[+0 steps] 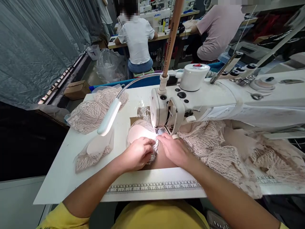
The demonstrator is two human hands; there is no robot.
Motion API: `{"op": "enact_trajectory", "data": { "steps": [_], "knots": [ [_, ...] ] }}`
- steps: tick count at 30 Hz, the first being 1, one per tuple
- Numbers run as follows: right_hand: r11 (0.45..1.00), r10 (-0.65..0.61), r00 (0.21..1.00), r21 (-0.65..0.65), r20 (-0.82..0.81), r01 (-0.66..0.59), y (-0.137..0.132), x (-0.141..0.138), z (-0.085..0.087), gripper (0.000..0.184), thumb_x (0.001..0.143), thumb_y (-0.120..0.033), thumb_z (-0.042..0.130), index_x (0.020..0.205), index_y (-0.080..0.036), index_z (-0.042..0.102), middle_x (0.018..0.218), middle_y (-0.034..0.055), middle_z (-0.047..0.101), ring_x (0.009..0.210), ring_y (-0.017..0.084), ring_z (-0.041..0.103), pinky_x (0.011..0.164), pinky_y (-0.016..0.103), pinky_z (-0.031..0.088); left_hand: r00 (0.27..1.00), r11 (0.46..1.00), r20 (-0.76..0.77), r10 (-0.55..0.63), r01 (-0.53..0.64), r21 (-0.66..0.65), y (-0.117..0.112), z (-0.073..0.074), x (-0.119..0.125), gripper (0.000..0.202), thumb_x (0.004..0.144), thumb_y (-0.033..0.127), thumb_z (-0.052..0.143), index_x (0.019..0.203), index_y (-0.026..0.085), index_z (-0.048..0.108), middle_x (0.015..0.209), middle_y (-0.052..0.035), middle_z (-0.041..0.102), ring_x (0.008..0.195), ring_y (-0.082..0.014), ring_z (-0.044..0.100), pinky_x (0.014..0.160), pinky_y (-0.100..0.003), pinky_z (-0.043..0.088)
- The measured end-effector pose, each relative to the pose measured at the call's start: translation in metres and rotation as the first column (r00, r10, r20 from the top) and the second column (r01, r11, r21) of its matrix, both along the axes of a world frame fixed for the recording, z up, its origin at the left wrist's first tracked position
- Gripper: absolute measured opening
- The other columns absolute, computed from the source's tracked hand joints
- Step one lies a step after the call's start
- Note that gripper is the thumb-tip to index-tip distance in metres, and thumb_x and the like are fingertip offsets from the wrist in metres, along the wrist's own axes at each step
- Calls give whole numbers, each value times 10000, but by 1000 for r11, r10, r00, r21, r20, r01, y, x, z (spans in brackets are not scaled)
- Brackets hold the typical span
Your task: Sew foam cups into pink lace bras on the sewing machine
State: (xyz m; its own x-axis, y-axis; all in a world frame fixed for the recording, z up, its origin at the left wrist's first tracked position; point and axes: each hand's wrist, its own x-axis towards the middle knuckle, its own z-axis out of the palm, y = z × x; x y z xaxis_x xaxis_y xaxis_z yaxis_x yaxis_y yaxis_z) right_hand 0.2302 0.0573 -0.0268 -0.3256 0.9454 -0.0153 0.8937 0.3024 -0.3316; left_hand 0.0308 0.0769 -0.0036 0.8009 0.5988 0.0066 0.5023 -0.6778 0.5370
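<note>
With the needle area taken as the clock's centre and 12 straight ahead, the nearest thing is the wearer's yellow top (154, 214) at 6. Next, also at 6, a printed ruler scale (152, 187) along the near edge of the white table (57, 181). Left hand (138, 153) at 7: fingers bent, tips on the lace edge of the beige cup piece (138, 133); whether it is pinched or only pressed, cannot tell. Right hand (175, 149) at 5: palm down, fingers reaching to just beside the presser foot; thumb hidden, grip cannot be told. Cup piece itself lies from the centre out to 9, its right edge by the foot, brightly lit. Heaped beige lace (221, 156) from 3 to 4, partly under the machine arm. Single lace cup (96, 148) between 8 and 9, apart from the work. Lamp head (109, 117) near 10, on a bent metal neck; beyond it, a lace pile (97, 108). White sewing machine (197, 98) from 1 to 3. Farther: cardboard box (77, 90) at 10; seated person in white shirt (135, 39) towards 11; person in pink shirt (219, 30) at 1; grey curtain (43, 41) towards 10.
</note>
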Motion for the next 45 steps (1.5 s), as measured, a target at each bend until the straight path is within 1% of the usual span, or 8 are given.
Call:
{"op": "enact_trajectory", "data": {
  "steps": [3,7,13,17,22,28,36,45],
  "knots": [
    [999,-1,996,-46,-85,-3,2,3,4,390,915,-120,343,1166,-211,628,1017,69,657,658,143,558,559,257,361,972,922,-47,-229,201,-331,-13,25,-15,108,818,226,622,889,184,692,998,-77,684,941,-216,630,830,-301,507],
    [999,1,994,-49,-113,-6,3,4,6,368,910,-127,357,1130,-217,638,1032,60,657,649,138,557,568,254,372,901,676,71,-429,372,-636,-15,43,-21,197,859,297,596,1013,203,677,930,-51,709,817,-169,662,696,-231,507],
    [999,8,998,49,-66,-5,2,4,-4,336,902,-145,394,1109,-239,641,994,45,661,705,152,578,610,258,401,996,995,3,85,-84,-54,2,23,-6,215,862,320,570,1004,166,621,951,-93,636,852,-209,585,731,-309,479],
    [976,169,979,159,-117,-150,-2,4,-9,331,881,-106,423,1103,-207,645,994,75,649,808,179,576,692,284,439,986,986,30,163,-164,40,20,-7,-6,166,882,279,509,846,153,611,881,-87,611,846,-205,560,745,-311,458],
    [878,463,862,241,-204,-415,-1,4,-13,297,827,-34,445,959,-178,669,944,85,654,921,206,535,776,340,461,946,904,147,288,-219,-368,42,-18,-15,289,901,352,463,698,157,530,630,3,515,571,-107,467,538,-212,386],
    [901,400,876,290,-270,-322,-2,-1,-16,248,896,-108,419,978,-144,650,904,85,680,883,200,572,783,344,469,918,732,170,360,-165,-661,63,-19,-20,302,828,445,553,715,171,497,546,65,398,431,-62,334,415,-181,280],
    [937,227,970,253,90,-243,10,-32,-8,314,967,-195,355,1063,-146,650,840,108,690,709,185,582,632,295,409,914,724,234,331,-87,-684,70,-28,-23,282,792,427,598,718,168,515,539,47,427,439,-76,370,410,-193,284],
    [915,246,967,315,63,-253,23,-47,-3,323,967,-217,320,886,-158,627,839,102,650,776,182,570,696,290,412,905,822,324,277,-48,-567,74,-38,-23,202,781,323,582,662,162,561,603,28,507,536,-94,410,507,-218,319]
  ]
}}
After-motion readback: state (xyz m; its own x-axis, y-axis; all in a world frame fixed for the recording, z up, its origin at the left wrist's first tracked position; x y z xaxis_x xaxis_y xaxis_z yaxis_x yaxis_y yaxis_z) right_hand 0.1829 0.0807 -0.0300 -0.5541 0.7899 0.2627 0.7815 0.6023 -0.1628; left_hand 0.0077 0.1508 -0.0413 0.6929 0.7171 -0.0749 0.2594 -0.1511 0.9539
